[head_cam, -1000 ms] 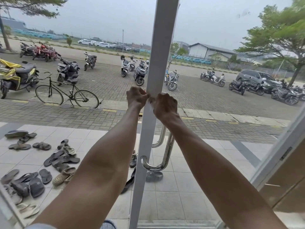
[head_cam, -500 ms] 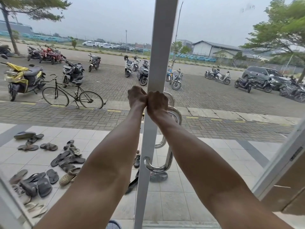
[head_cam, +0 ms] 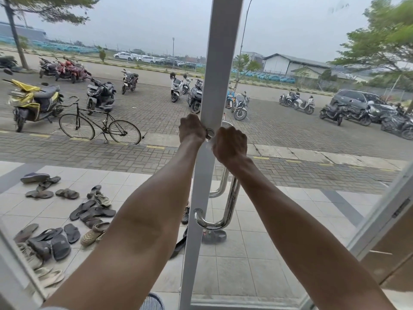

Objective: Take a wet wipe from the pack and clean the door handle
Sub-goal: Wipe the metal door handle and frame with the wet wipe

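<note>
Fists touching half a second ago have parted: the right hand (head_cam: 230, 143) curls round the top of the chrome door handle (head_cam: 231, 202), a pale scrap, likely the wet wipe (head_cam: 209, 143), beside it; the left hand (head_cam: 191, 128) is curled, its hold hidden. Wiping looks under way.
</note>
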Demonstrator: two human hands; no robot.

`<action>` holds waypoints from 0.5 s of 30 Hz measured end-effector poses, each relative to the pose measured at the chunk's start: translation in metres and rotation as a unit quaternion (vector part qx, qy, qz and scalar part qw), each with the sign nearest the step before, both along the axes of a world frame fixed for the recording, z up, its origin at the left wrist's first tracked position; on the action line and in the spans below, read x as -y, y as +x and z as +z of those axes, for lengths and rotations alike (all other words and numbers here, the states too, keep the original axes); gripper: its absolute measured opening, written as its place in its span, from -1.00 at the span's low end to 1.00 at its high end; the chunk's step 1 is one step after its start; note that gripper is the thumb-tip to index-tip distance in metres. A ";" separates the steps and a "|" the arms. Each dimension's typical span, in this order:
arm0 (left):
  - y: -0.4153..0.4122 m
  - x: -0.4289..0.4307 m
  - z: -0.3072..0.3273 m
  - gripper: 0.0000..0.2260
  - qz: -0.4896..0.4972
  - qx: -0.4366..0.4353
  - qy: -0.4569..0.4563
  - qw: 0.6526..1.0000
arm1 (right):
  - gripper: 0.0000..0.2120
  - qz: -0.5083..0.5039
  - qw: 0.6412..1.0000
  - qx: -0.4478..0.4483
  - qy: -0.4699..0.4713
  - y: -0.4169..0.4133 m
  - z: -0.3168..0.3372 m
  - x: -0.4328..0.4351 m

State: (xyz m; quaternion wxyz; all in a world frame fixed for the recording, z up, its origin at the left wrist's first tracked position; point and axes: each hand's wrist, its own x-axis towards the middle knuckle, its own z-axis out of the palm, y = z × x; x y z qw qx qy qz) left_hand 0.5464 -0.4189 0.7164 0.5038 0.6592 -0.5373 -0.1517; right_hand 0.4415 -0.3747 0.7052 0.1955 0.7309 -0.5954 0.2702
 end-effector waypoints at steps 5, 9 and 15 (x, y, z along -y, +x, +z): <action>0.000 -0.001 -0.001 -0.87 -0.054 0.036 0.002 0.998 | -0.88 -0.003 1.000 0.011 0.015 0.016 0.005 0.005; 0.002 -0.003 -0.002 -0.88 -0.051 0.003 0.015 0.999 | -0.85 -0.001 1.000 0.027 0.008 0.013 -0.001 0.004; -0.002 -0.005 -0.005 -0.84 -0.023 -0.003 -0.005 1.000 | -0.81 -0.002 0.996 0.061 0.064 -0.003 0.004 -0.003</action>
